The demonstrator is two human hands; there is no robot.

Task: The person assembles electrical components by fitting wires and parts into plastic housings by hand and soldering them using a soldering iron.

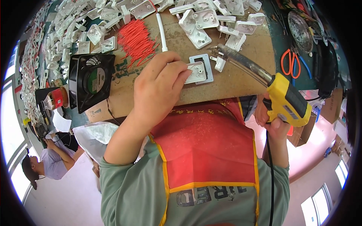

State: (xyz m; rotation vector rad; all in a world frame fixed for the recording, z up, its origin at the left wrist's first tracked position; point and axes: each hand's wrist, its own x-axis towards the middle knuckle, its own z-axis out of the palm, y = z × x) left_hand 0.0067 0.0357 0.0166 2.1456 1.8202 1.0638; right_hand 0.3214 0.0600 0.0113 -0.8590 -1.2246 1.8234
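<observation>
My left hand [158, 86] rests on the brown board [245, 81], with its fingers pressing a white plug plate [198, 73] that sits in a pale square frame [207, 60]. My right hand [273, 122] grips the handle of a yellow soldering gun [288, 100] off the board's near right corner. The gun's long metal barrel [243, 64] reaches up and left. Its tip [214, 49] hangs just above a small white plug piece [220, 64] next to the frame.
A bundle of red wires [137, 39] and a white tube [162, 32] lie beyond my left hand. Several white plug parts [211, 17] are heaped along the far side. A black fan [90, 81] stands at left, orange scissors [290, 62] at right. Another person [49, 164] sits lower left.
</observation>
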